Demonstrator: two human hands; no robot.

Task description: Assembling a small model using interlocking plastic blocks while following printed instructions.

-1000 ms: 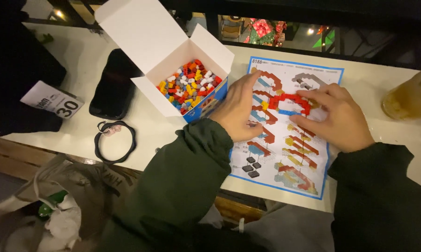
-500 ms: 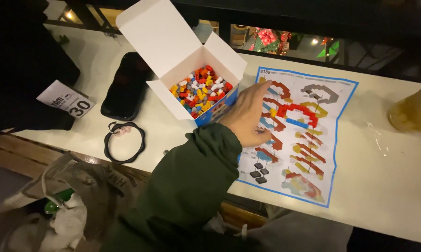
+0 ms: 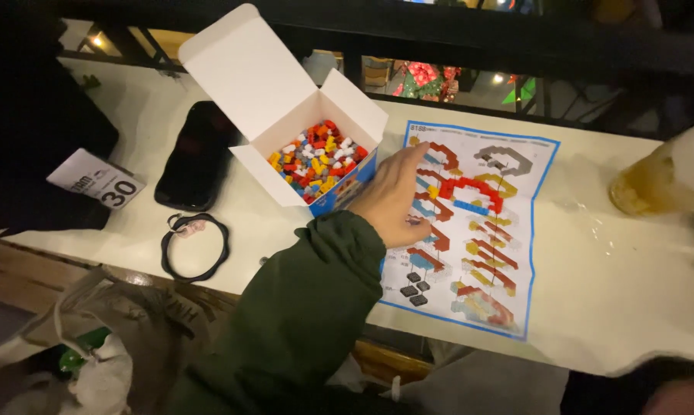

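Note:
My left hand (image 3: 394, 197) lies flat, fingers together and stretched out, on the left part of a blue-bordered instruction sheet (image 3: 508, 253), right beside the open white box (image 3: 316, 104) full of small coloured bricks (image 3: 316, 160). It holds nothing. On the sheet a partly built red, blue and yellow brick piece (image 3: 470, 196) rests just right of the hand. My right hand is out of the picture.
A black phone case (image 3: 195, 156) and a black loop cord (image 3: 194, 246) lie left of the box on the white table (image 3: 631, 284). A table number card (image 3: 97, 182) sits at far left. A glass of amber drink (image 3: 662, 180) stands at right. A bag (image 3: 78, 346) sits below.
My right hand left the brick piece and withdrew out of view. My left hand stayed on the sheet next to the box and flattened. The camera view shifted.

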